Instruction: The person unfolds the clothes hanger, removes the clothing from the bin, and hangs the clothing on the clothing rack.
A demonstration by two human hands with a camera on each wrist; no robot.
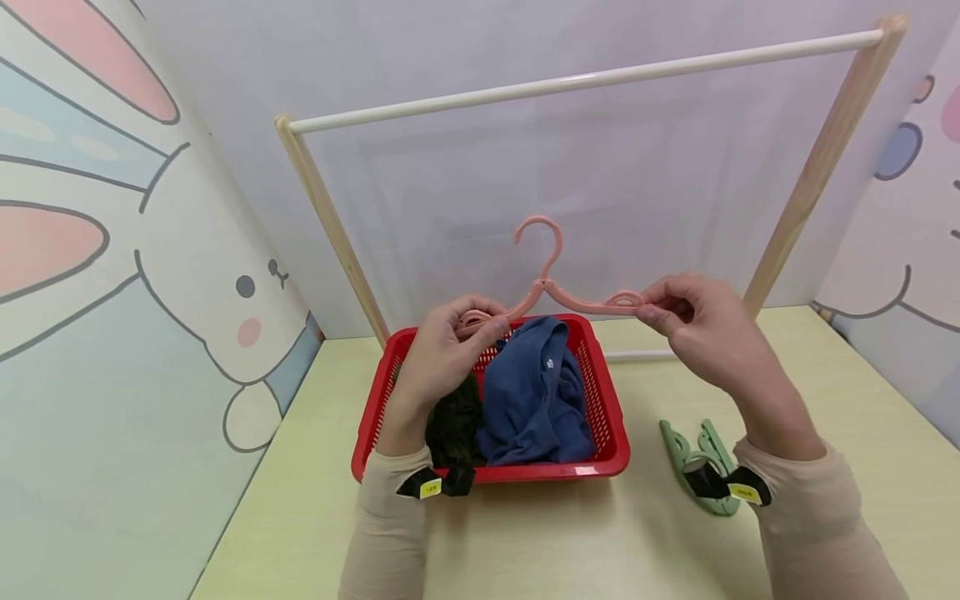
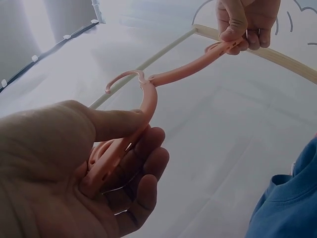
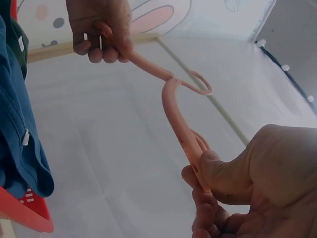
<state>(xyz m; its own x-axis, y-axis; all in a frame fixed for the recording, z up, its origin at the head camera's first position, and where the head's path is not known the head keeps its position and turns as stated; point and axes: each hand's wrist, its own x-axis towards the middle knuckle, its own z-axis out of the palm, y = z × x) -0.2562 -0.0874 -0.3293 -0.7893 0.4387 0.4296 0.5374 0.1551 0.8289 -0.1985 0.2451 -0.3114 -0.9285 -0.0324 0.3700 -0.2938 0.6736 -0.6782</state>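
Left grip (image 1: 442, 354) curled around one arm of a pink hanger (image 1: 545, 284), thumb laid along it, above the left side of a red basket (image 1: 525, 474) on a pale bench (image 1: 540, 550). Below that wrist, a dark green cloth (image 1: 455, 427) sat bunched in the basket, its full shape hard to judge behind the forearm; just to its right lay a crumpled blue garment (image 1: 534, 400). Over the basket's far rim, the hanger was held up with its hook raised, lower than the white rail (image 1: 585, 81) of a rack behind. At the hanger's other end, the right grip (image 1: 701, 333) pinched the tip between thumb and fingers. A green hanger (image 1: 677, 454) lay on the bench right of the basket, partly covered by the wrist camera (image 1: 703, 480). Farther right, a wooden post (image 1: 825, 167) supported the rail's end.
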